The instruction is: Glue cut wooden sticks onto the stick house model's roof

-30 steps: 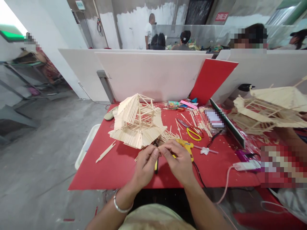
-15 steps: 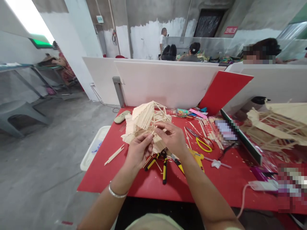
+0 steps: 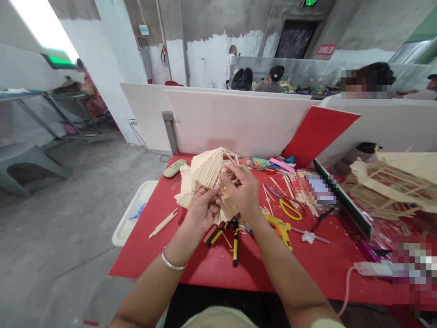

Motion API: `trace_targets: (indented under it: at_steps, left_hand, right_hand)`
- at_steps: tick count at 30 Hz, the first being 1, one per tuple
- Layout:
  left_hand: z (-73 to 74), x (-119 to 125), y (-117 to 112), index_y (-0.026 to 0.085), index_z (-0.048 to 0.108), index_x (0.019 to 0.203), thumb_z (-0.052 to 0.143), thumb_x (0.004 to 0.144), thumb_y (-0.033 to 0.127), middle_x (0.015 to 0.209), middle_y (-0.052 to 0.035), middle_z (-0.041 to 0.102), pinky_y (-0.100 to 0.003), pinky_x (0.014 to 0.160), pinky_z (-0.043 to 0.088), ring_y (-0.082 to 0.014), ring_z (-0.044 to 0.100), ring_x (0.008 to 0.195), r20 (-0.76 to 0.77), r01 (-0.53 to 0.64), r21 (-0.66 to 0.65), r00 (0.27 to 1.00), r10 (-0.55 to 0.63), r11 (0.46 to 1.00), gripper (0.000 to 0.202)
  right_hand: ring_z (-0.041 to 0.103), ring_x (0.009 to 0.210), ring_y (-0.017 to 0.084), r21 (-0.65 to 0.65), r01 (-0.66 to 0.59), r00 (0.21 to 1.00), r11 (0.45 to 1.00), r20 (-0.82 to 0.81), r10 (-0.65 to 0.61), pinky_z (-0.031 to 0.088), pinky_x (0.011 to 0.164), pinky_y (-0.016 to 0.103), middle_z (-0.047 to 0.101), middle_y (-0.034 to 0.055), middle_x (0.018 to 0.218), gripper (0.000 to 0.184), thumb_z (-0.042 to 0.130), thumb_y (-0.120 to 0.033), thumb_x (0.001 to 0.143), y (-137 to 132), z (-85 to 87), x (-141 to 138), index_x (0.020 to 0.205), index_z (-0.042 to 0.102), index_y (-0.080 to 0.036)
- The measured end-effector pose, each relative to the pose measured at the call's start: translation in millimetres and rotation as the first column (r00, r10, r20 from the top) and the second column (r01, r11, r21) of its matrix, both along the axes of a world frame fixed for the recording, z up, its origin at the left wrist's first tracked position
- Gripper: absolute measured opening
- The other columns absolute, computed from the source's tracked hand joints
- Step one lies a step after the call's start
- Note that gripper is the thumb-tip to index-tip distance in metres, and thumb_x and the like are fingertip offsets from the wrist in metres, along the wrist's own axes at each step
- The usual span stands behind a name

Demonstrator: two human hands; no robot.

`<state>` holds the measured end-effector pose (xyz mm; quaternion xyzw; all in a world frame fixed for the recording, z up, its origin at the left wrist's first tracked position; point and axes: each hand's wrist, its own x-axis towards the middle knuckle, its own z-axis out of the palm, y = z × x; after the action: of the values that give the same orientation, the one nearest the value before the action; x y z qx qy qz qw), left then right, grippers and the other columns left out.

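Observation:
A small model house (image 3: 206,168) made of pale wooden sticks, with a sloped stick roof, stands on the red table in front of me. My left hand (image 3: 204,207) is closed at its near side, thumb and forefinger pinched on what looks like a short wooden stick at the house's edge. Close by on the right, my right hand (image 3: 245,189) has its fingers bent in a pinch against the house's open frame. Exactly what lies between those fingertips is mostly hidden. Just below the hands lie yellow-and-black pliers (image 3: 235,246), partly under the model.
On the red table (image 3: 143,255) are a yellow glue gun (image 3: 282,230), scissors (image 3: 290,209), loose sticks (image 3: 163,223) and a phone (image 3: 321,187). White boards (image 3: 235,120) stand behind. Another stick model (image 3: 385,187) is at right; co-workers sit beyond.
My right hand has shifted slightly up against the frame, and the model has tilted or turned a little. My left hand stays pinched beside it. The view has moved slightly.

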<state>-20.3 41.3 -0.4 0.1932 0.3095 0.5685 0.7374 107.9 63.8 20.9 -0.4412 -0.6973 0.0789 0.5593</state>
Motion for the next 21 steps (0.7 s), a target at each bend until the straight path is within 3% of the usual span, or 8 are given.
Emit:
trace_targets:
  at_steps: [14,21]
  left_hand:
    - [0.9,-5,5,0.011,0.061,0.072,0.079,0.069,0.024,0.06,0.0018,0.062,-0.014,0.035,0.033,-0.0034,0.051,0.042,-0.085,0.02,0.004,0.996,-0.02,1.0,0.023]
    - [4.5,-13,9,0.011,0.066,0.078,0.075,0.07,0.026,0.06,0.0012,0.062,-0.014,0.039,0.038,-0.0043,0.052,0.042,-0.124,0.039,-0.008,0.992,-0.039,0.999,0.019]
  right_hand:
    - [0.062,0.095,0.017,0.128,0.057,0.993,0.99,0.091,-0.069,0.052,0.088,0.034,0.064,0.0056,0.099,0.024,0.057,-0.029,0.094,1,-4.9,-9,0.114,0.067,-0.023]
    - [0.062,0.096,0.019,0.105,0.071,0.993,0.992,0.09,-0.081,0.052,0.088,0.036,0.065,0.0058,0.102,0.025,0.058,-0.03,0.093,2,-7.1,-11,0.117,0.063,-0.023]
